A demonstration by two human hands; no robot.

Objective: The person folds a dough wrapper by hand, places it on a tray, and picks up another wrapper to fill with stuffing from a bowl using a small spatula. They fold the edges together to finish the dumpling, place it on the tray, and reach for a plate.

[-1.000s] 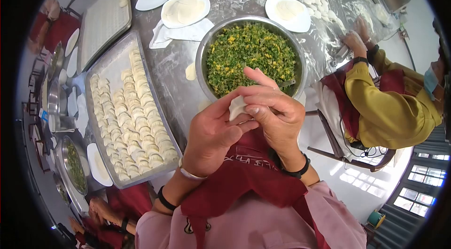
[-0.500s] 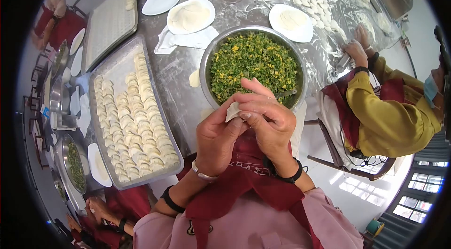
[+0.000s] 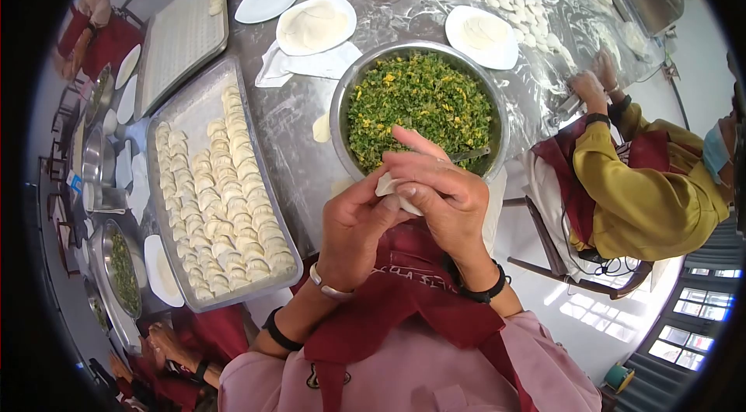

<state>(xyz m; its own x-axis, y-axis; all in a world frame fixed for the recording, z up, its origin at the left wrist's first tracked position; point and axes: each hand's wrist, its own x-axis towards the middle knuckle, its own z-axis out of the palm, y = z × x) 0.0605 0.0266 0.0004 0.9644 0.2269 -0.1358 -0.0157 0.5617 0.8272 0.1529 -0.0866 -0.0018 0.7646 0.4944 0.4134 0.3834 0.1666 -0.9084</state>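
Between my two hands is a pale dumpling (image 3: 388, 185), pinched by the fingers and thumbs and mostly covered by them. My left hand (image 3: 359, 214) grips it from the left side. From the right, my right hand (image 3: 447, 206) closes over it, the thumb pressing its edge and one finger raised. Just beyond the hands stands a steel bowl (image 3: 339, 120) of chopped green and yellow filling (image 3: 420, 105), with a metal utensil handle (image 3: 470, 154) leaning at its near right rim. Rows of folded dumplings (image 3: 221, 206) lie on a metal tray (image 3: 183, 120) to the left.
Plates of round wrappers (image 3: 315, 27) (image 3: 482, 33) stand beyond the bowl, near a white cloth (image 3: 322, 64). Small dough pieces (image 3: 505, 0) lie on the floured table. A co-worker in a yellow top (image 3: 649, 194) sits at right. Another tray (image 3: 183, 31) is at upper left.
Both hands stay together at nearly the same spot; the fingers have shifted slightly on the dumpling, and more of its lower edge shows. The co-worker at right has shifted slightly.
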